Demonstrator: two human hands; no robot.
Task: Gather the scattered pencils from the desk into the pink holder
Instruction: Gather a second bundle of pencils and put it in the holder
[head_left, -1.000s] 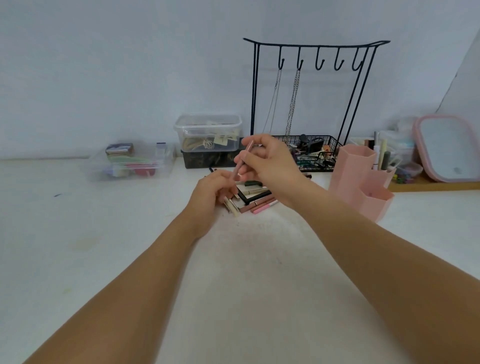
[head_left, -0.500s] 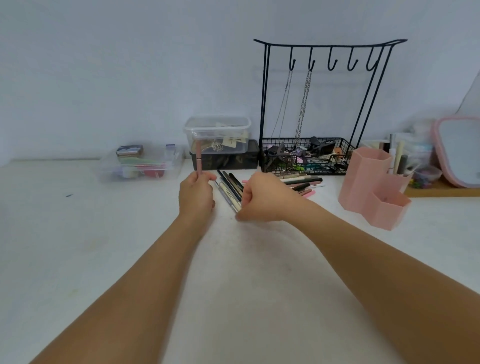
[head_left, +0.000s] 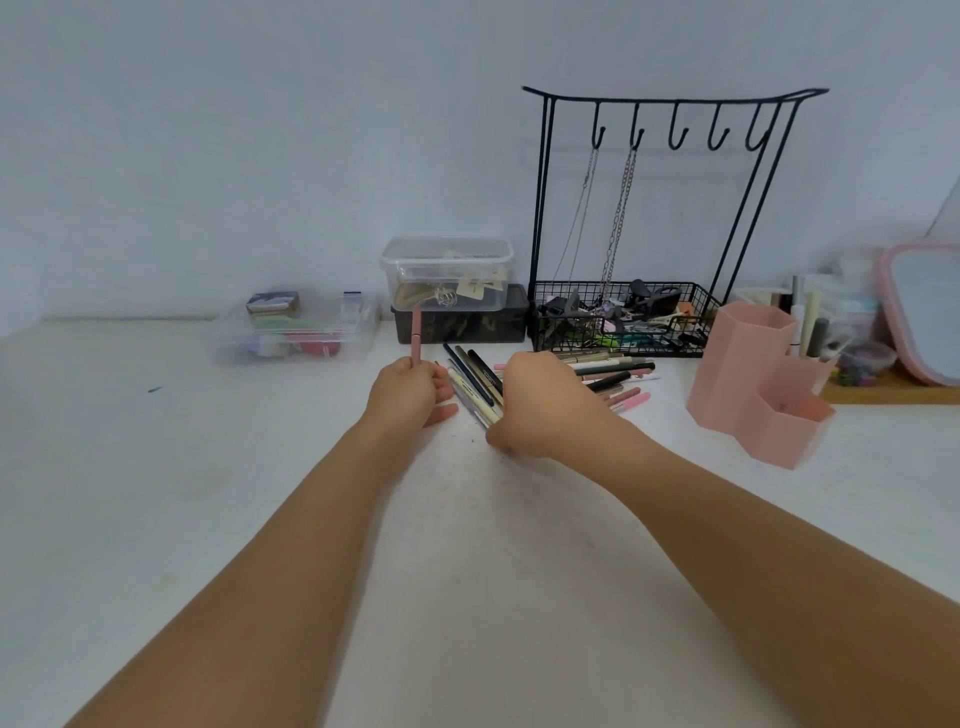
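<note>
Head cam: left hand (head_left: 408, 387) is pinching one pink pencil (head_left: 416, 335) upright, fingers closed round its lower end. Right hand (head_left: 540, 402) is curled knuckles-up over the pile of pencils (head_left: 602, 370) on the desk (head_left: 156, 467); can't tell if it's gripping any. Pink holder (head_left: 748, 364) sits off to the right, well apart.

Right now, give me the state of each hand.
Left hand: closed on an upright pink pencil.
Right hand: curled over the pencils on the desk; grip cannot be told.
</note>
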